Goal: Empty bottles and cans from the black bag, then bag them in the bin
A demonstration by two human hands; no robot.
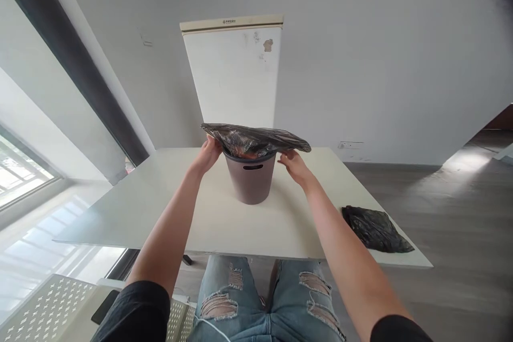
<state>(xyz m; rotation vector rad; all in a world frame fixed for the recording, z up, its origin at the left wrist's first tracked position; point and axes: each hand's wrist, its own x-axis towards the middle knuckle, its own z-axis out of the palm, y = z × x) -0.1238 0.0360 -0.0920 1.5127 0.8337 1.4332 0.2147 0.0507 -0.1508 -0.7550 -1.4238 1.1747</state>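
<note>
A brownish-mauve trash can [250,181] with a dark slot in its side stands upright on the table. Over its mouth spreads a thin black trash bag [256,139], and something reddish shows dimly through the plastic. My left hand [209,155] is at the left side of the rim, its fingers closed on the bag's edge. On the opposite side, my right hand [295,165] pinches the bag just below its overhanging right end. Parts of the fingers on both hands are hidden under the plastic.
The pale table [312,240] has another crumpled black bag [375,228] near its right edge. Behind it stands a white refrigerator [236,75] against the wall. At lower left, a phone [105,305] lies on a perforated cream surface [48,310].
</note>
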